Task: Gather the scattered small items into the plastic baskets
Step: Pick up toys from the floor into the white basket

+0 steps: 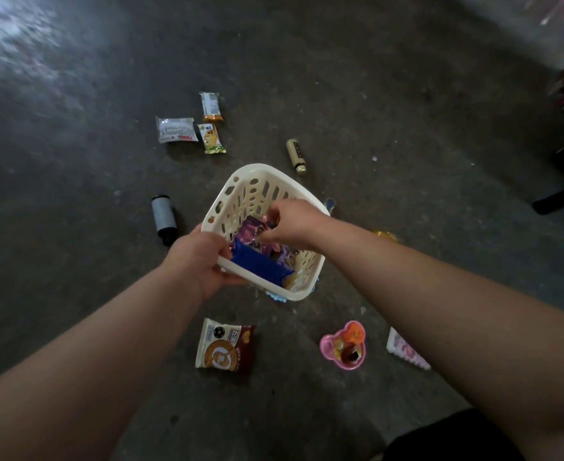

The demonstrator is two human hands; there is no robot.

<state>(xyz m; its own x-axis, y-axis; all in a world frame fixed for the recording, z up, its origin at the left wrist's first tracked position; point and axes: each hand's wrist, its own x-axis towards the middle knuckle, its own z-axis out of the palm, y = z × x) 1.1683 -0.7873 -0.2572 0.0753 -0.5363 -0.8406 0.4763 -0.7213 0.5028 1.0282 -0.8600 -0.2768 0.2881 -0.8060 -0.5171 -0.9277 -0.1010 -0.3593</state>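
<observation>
One broad stretch of grey concrete floor carries a scatter of small goods around a cream plastic basket, its walls pierced with slots, at the centre of the view. Both hands are at the basket: the left hand clamps the near-left rim, thumb inside and fingers beneath, while the right hand reaches in over the far-right rim, fingers curled on a pink trinket with a bead chain, too blurred to name. Whether the basket rests on the floor or is lifted cannot be told. Inside it lie a blue packet along the near wall and a purple packet behind it. On the floor near the person sits a brown-and-white snack packet, with a pink bear-shaped dish to its right and a white-and-pink packet partly hidden by the right forearm. A grey cylinder lies just left of the basket, a gold bottle just beyond it. Farther off, a white packet, a yellow-green packet and an orange-edged packet cluster together.
</observation>
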